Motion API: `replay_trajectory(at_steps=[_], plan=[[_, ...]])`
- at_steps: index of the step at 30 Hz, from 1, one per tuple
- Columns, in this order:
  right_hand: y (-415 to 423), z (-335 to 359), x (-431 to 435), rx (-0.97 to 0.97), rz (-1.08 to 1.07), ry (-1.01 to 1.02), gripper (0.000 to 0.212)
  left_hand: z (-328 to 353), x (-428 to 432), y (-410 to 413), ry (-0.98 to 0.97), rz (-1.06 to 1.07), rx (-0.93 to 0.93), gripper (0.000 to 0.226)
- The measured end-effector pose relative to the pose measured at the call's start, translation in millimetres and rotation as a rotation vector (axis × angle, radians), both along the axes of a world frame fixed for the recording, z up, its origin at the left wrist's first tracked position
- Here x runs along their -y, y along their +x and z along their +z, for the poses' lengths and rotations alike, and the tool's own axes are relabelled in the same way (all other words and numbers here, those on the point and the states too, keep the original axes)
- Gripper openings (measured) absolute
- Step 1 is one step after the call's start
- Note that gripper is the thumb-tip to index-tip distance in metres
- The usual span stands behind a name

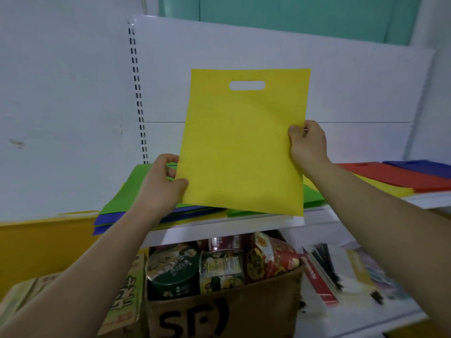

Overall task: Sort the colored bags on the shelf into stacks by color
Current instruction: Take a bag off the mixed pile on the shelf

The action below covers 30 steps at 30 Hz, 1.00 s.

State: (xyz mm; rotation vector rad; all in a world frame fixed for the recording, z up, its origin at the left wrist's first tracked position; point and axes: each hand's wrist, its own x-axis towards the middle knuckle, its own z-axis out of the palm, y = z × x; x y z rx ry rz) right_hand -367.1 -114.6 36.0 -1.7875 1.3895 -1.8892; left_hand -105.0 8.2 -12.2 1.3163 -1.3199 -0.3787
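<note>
Fingers (294, 131) of left hand (161, 182), right hand (309, 147) clamped on yellow bag (244, 147); green stack (131, 191) behind, box (244, 313) below

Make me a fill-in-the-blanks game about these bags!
1. The left hand and right hand hold up a ____ bag.
2. On the left, the top bag lying there is ____.
3. On the right, a blue bag lies on a ____ one.
4. The cardboard box below says ____.

Missing words: yellow, green, red, SF.
</note>
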Motion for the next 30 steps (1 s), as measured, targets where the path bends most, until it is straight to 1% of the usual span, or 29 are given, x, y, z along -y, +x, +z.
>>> replay_trajectory(at_steps=[4, 8, 11, 18, 22, 27, 30], plan=[[-69.4, -6.8, -17.0, -0.022, -0.048, -0.048, 0.012, -3.2, 1.7, -60.7, -0.01, -0.036, -0.022, 0.038], [-142.8, -11.8, -35.2, -0.007, -0.08, -0.062, 0.014, -7.3, 5.3, -130.0, -0.015, -0.125, -0.062, 0.039], [-197.6, -16.0, -50.9, 0.005, -0.127, -0.057, 0.015, -12.6, 11.4, -179.1, -0.007, -0.196, -0.059, 0.04], [-314.2, -27.2, -81.2, 0.023, -0.316, -0.041, 0.017, -23.3, 29.2, -290.5, 0.0, -0.337, -0.046, 0.042], [-366.3, -34.2, -83.3, 0.044, -0.433, -0.025, 0.018, -26.8, 45.6, -339.1, -0.003, -0.402, -0.013, 0.043], [-415.4, -42.3, -67.9, 0.088, -0.512, 0.017, 0.017, -26.7, 79.0, -387.6, -0.001, -0.475, -0.004, 0.043], [-435.8, -43.4, -47.3, 0.076, -0.548, 0.019, 0.019, -27.8, 106.5, -409.0, -0.004, -0.512, -0.017, 0.042]])
